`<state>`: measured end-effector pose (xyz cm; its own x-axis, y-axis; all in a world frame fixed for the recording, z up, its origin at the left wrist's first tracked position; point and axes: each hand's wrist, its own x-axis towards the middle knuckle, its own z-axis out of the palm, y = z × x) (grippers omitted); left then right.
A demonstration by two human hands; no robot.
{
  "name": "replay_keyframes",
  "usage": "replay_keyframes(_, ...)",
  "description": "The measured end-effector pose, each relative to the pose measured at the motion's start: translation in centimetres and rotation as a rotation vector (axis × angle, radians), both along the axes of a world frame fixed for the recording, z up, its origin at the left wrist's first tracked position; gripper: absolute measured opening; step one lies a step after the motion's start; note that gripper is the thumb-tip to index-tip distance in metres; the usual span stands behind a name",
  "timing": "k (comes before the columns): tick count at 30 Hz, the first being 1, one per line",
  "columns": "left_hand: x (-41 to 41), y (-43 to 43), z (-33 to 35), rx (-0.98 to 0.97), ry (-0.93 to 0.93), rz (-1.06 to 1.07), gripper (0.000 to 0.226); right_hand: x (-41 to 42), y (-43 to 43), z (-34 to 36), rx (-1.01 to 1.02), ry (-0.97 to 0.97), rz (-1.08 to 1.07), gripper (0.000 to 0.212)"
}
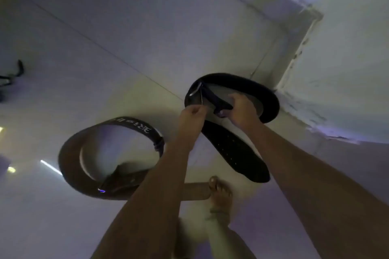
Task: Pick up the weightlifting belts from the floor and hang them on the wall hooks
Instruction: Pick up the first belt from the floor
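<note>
A black weightlifting belt (237, 149) lies looped on the pale tiled floor by the wall corner, its holed tail pointing toward me. My left hand (192, 114) pinches the belt near its metal buckle (194, 92). My right hand (242, 107) grips the strap end just right of the buckle. A brown belt (71, 166) with white lettering rests coiled on the floor to the left, its tail running under my left forearm. No wall hooks are in view.
My bare foot (220, 193) stands on the tiles, touching the brown belt's tail. A white wall with a skirting (294, 52) runs along the right. Dark equipment parts (12, 78) sit at the far left edge.
</note>
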<state>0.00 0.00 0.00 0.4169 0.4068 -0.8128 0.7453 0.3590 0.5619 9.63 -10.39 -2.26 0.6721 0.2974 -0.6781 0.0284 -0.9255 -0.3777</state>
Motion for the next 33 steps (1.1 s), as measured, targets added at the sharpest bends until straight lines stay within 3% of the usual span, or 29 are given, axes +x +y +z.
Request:
replay_keyframes(5, 0.2, -0.7, -3.0, -0.067, 0.024, 0.017, 0.029, -0.6, -0.1, -2.3, 0.010, -0.022, 0.063, 0.039)
replay_keyframes(8, 0.0, -0.7, -0.9, -0.083, 0.022, 0.025, 0.030, -0.7, -0.7, 0.7, 0.009, -0.070, 0.046, 0.040)
replay_keyframes(11, 0.5, -0.5, 4.2, -0.100, 0.024, 0.041, 0.026, -0.4, -1.4, 6.3, 0.114, 0.008, -0.094, 0.041)
replay_keyframes(14, 1.4, -0.6, 11.9, -0.107, -0.001, 0.050, 0.014, -0.6, -1.7, 14.5, 0.259, 0.062, -0.278, 0.036)
replay_keyframes(17, 2.0, -1.0, 20.4, -0.107, -0.049, 0.039, 0.050, -1.1, -1.9, 23.9, 0.417, 0.093, -0.458, 0.030)
replay_keyframes(21, 1.9, -0.5, 34.0, -0.083, -0.247, 0.003, 0.017, -2.2, -3.4, 37.8, 0.582, 0.060, -0.585, 0.027)
replay_keyframes(24, 1.6, -0.6, 43.9, -0.092, -0.413, -0.025, 0.020, -3.3, -5.0, 48.5, 0.728, -0.011, -0.584, 0.032)
replay_keyframes(28, 1.3, -2.6, 55.8, -0.132, -0.639, -0.112, 0.008, -4.7, -7.9, 61.6, 0.891, -0.127, -0.601, 0.036)
replay_keyframes(33, 1.3, -6.8, 68.8, -0.110, -0.859, -0.242, 0.009, -6.9, -11.9, 73.2, 1.048, -0.261, -0.701, 0.040)
